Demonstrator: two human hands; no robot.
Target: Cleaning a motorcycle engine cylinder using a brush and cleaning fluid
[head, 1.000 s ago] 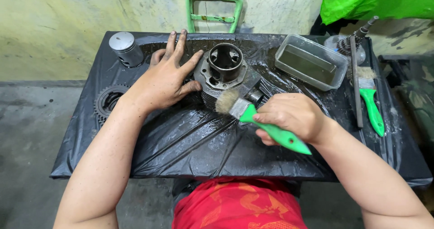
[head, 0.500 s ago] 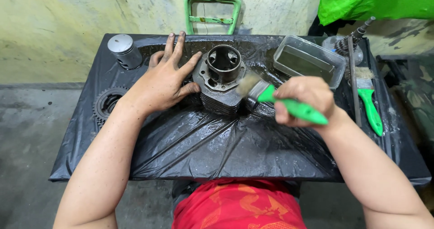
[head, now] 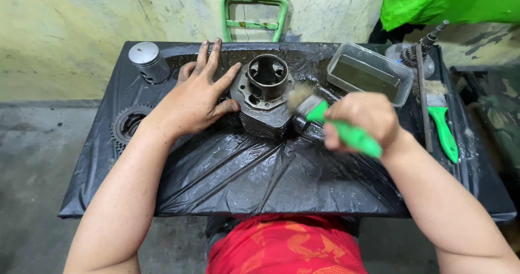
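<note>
A table covered in wet black plastic sheet (head: 244, 182) fills the view. At its centre stands 1 finned metal engine cylinder (head: 264, 98), bore upward. The left hand (head: 197, 98) lies at the cylinder's 9 o'clock, fingers spread flat on the sheet, thumb pressed against the cylinder's flange. The right hand (head: 360, 121), at the cylinder's 3 o'clock, is closed in a fist round the green-handled brush (head: 330, 123), whose blurred bristles seem to touch the cylinder's right edge. At 2 o'clock sits a clear rectangular plastic tray (head: 370, 73) holding a shallow layer of dark liquid. A toothed sprocket (head: 129, 125) lies at 9 o'clock, a silvery piston (head: 147, 62) at 10 o'clock, a second green brush (head: 441, 122) at 3 o'clock.
</note>
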